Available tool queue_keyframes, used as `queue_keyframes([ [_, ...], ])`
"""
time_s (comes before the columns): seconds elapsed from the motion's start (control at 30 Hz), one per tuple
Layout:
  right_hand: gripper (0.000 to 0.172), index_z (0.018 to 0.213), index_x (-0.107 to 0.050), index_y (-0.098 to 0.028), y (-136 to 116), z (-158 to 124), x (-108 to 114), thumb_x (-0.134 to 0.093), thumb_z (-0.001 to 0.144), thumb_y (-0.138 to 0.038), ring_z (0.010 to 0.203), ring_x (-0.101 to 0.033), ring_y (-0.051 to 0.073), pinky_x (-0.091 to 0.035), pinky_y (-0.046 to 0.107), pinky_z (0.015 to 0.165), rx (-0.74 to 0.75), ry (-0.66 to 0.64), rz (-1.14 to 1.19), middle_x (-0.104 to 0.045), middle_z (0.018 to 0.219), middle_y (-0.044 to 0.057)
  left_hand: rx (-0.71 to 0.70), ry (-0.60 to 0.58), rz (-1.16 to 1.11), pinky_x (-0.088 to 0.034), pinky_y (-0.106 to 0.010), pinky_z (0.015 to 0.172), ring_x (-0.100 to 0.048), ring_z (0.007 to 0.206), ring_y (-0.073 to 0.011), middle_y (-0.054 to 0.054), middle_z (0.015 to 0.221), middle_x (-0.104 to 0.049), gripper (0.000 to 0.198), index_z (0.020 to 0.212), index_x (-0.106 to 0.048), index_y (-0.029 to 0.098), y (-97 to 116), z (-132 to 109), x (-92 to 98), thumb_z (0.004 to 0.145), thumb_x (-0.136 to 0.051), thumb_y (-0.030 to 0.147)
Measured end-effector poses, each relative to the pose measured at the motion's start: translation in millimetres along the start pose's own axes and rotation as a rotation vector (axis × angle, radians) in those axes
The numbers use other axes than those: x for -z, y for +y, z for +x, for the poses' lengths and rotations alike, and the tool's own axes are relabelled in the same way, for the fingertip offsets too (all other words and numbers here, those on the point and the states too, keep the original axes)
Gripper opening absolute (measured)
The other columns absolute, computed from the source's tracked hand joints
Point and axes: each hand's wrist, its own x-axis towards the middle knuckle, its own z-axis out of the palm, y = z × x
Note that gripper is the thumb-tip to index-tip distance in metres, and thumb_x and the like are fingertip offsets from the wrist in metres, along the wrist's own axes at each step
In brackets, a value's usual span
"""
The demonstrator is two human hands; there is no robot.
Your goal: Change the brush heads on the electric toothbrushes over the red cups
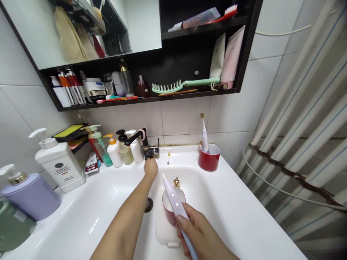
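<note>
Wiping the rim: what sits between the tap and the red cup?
In the head view, a yellow-tipped white item stands on the rim between the tap and the red cup.

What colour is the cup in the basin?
The cup is red outside, white inside, as the head view shows.

Below the right hand (200, 231), we are losing the toothbrush handle (189, 243) off-frame; beyond the grip, it is hiding part of a red cup (168, 213).

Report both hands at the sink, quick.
Left hand at black faucet, contact unclear. Right hand gripping lilac electric toothbrush. Red cup in basin, beneath the toothbrush.
</note>
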Motion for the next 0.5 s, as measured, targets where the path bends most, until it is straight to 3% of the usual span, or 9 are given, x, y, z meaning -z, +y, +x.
queue_keyframes([
  [0.1,0.025,0.078,-0.035,-0.018,2,1,0,-0.033,0.070,-0.042,0.035,-0.037,0.003,-0.029,0.016,0.030,-0.023,0.012,-0.004,-0.041,0.057,-0.004,0.100,-0.085,-0.187,-0.035,-0.032,0.073,-0.047,0.084,-0.0154,-0.007,0.083,-0.053,0.009,0.069,-0.051,0.011,4,-8,7.7,0.067,-0.046,0.018],
  [0.23,0.024,0.074,-0.036,-0.017,7,-1,-3,-0.032,0.071,-0.040,0.035,-0.038,0.003,-0.030,0.016,0.031,-0.050,-0.035,-0.015,-0.041,0.058,-0.004,0.177,-0.242,-0.541,-0.041,-0.023,0.060,-0.052,0.058,-0.0087,-0.002,0.058,-0.052,0.007,0.059,-0.047,0.012,4,-43,34.5,0.065,-0.048,0.015],
  [0.37,0.022,0.073,-0.036,-0.017,13,-4,-9,-0.032,0.072,-0.038,0.035,-0.039,0.003,-0.031,0.017,0.032,-0.032,-0.091,-0.034,-0.041,0.058,-0.004,0.204,-0.329,-0.883,-0.041,-0.016,0.055,-0.050,0.050,-0.0039,0.001,0.056,-0.050,0.007,0.061,-0.045,0.013,4,-84,60.4,0.066,-0.047,0.018],
  [0.5,0.020,0.074,-0.036,-0.017,14,-6,-16,-0.033,0.072,-0.037,0.035,-0.038,0.004,-0.031,0.018,0.032,-0.027,-0.108,-0.025,-0.041,0.056,-0.004,0.243,-0.362,-1.103,-0.041,-0.015,0.048,-0.048,0.045,-0.0040,0.002,0.049,-0.046,0.011,0.059,-0.043,0.013,6,-108,65.6,0.066,-0.048,0.020],
])
